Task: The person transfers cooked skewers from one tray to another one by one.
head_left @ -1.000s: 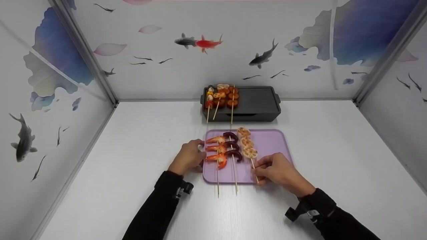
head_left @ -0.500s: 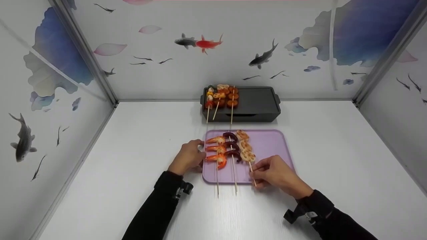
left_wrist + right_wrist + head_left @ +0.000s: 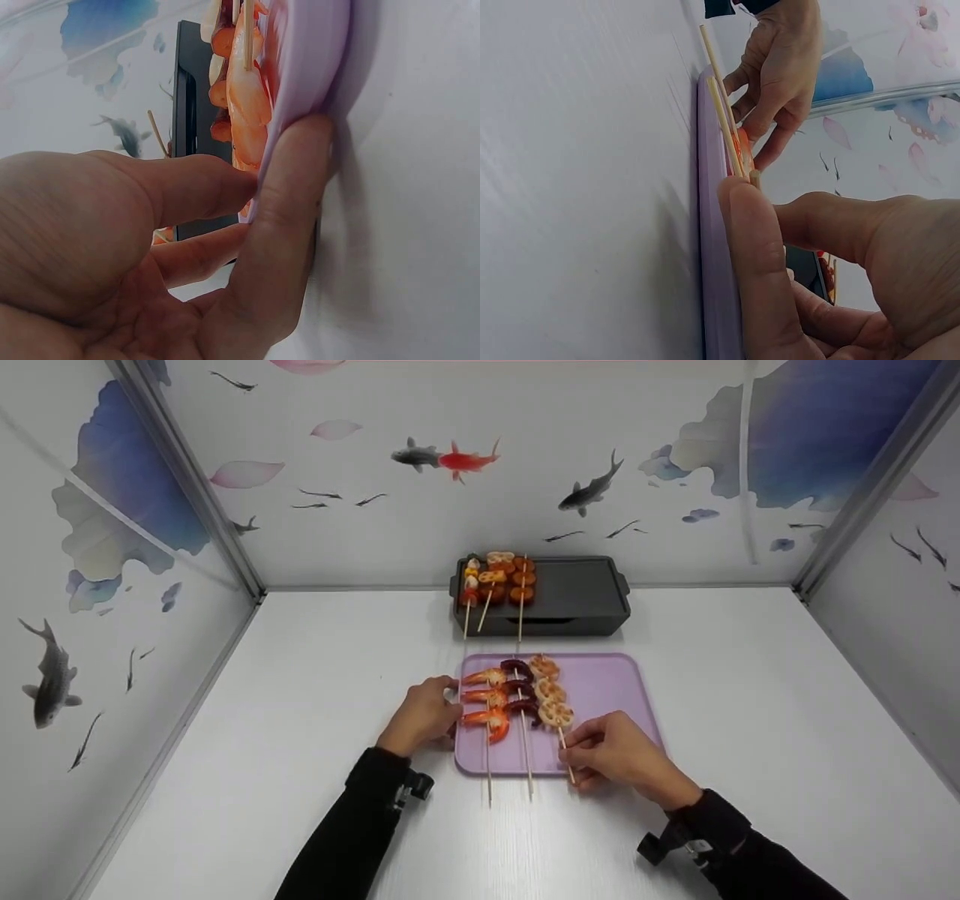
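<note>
My left hand [image 3: 421, 715] pinches the left rim of a lilac tray [image 3: 604, 682]; in the left wrist view the thumb lies on the inner side and a finger [image 3: 281, 210] underneath. On the tray lie a shrimp skewer [image 3: 496, 723], a dark red, curled tentacle skewer [image 3: 517, 687] and a lotus root skewer [image 3: 555, 714], side by side from left to right. At the tray's front right, my right hand [image 3: 616, 751] pinches the lotus root skewer's stick between thumb and fingers. The lotus slices rest close beside the tentacle pieces.
Behind the tray stands a dark grey grill [image 3: 577, 592]. Several skewers with round brown pieces [image 3: 523, 595], lotus slices and vegetables [image 3: 471, 583] lie on its left half. White printed panels [image 3: 517, 525] enclose the table [image 3: 337, 645] at the back and sides.
My right hand has drawn the lotus root skewer slightly left and toward me, so its slices sit closer to the tentacle skewer. My left hand has stayed on the rim.
</note>
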`<state>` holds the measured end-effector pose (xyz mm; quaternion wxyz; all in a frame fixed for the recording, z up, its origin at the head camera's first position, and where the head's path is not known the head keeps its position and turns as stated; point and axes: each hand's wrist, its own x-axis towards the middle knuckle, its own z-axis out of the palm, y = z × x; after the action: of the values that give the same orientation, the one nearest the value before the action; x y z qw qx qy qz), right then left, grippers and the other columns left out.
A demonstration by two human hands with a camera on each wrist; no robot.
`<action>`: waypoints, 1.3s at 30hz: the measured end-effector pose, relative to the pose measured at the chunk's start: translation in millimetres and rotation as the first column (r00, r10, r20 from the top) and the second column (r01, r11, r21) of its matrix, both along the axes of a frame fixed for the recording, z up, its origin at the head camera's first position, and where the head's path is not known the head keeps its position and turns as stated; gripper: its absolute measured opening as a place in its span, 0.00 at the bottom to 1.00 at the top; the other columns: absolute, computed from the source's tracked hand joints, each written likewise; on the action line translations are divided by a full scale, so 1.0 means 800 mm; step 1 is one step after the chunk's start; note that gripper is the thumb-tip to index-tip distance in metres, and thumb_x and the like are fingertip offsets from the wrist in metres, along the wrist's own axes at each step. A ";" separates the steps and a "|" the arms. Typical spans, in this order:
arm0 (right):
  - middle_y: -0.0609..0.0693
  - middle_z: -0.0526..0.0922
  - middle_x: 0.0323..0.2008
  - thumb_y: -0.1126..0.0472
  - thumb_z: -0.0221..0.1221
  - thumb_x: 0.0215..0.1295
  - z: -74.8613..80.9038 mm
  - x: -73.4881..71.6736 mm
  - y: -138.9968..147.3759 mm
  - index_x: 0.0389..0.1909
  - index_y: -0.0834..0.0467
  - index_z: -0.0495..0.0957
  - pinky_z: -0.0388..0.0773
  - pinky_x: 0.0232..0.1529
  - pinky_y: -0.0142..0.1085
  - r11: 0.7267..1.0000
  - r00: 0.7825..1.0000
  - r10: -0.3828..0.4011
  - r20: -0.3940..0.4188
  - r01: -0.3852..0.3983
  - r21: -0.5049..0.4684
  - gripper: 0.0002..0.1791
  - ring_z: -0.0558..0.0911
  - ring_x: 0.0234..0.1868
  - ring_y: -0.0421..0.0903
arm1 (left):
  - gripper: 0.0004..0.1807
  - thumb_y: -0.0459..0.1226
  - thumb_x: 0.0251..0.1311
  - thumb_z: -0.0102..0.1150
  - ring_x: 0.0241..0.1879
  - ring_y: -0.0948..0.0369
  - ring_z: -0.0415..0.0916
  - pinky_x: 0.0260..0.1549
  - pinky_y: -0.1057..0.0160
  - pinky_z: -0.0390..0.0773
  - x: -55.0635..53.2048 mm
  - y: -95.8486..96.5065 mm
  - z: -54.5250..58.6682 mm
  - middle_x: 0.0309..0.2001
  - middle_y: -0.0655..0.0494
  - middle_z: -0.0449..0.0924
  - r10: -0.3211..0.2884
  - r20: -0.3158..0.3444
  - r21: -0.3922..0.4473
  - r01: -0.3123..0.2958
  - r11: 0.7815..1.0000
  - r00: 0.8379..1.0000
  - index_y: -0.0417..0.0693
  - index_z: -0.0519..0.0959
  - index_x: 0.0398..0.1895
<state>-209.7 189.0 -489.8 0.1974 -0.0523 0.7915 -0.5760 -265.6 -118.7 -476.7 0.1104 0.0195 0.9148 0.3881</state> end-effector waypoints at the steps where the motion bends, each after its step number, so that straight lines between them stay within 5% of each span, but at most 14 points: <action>1: 0.61 0.86 0.32 0.65 0.71 0.60 0.000 0.000 0.000 0.41 0.69 0.82 0.87 0.30 0.45 1.000 1.000 0.005 -0.002 -0.005 0.002 0.13 0.87 0.24 0.53 | 0.27 0.35 0.66 0.58 0.27 0.59 0.82 0.23 0.61 0.84 0.000 0.000 0.000 0.37 0.49 0.82 -0.006 -0.007 0.000 0.006 1.000 1.000 0.40 0.72 0.69; 6: 0.62 0.87 0.32 0.64 0.71 0.60 0.001 0.000 0.001 0.42 0.69 0.83 0.87 0.29 0.45 0.999 0.999 0.037 -0.023 -0.037 0.019 0.14 0.88 0.25 0.53 | 0.25 0.34 0.66 0.58 0.28 0.61 0.81 0.25 0.64 0.81 0.001 -0.002 0.000 0.34 0.51 0.83 -0.026 -0.051 -0.025 0.025 0.999 0.998 0.40 0.73 0.66; 29: 0.60 0.87 0.30 0.58 0.70 0.64 0.003 0.003 0.005 0.43 0.65 0.86 0.87 0.27 0.46 0.996 0.996 0.044 -0.081 -0.037 0.078 0.14 0.87 0.25 0.56 | 0.26 0.35 0.67 0.58 0.27 0.57 0.83 0.21 0.58 0.84 0.001 0.000 0.001 0.35 0.50 0.82 0.005 0.033 0.017 -0.005 1.000 0.999 0.42 0.72 0.68; 39: 0.59 0.87 0.30 0.55 0.70 0.64 0.008 0.000 0.011 0.42 0.64 0.87 0.86 0.27 0.46 0.995 0.994 0.052 -0.093 -0.044 0.089 0.15 0.87 0.24 0.55 | 0.27 0.35 0.66 0.58 0.26 0.57 0.83 0.20 0.60 0.83 0.000 0.001 0.000 0.33 0.51 0.82 0.003 0.015 0.017 -0.004 1.000 1.000 0.41 0.71 0.69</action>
<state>-209.8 197.7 -483.4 0.1753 -0.0903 0.8228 -0.5330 -265.7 -117.9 -476.8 0.1163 0.0160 0.9105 0.3964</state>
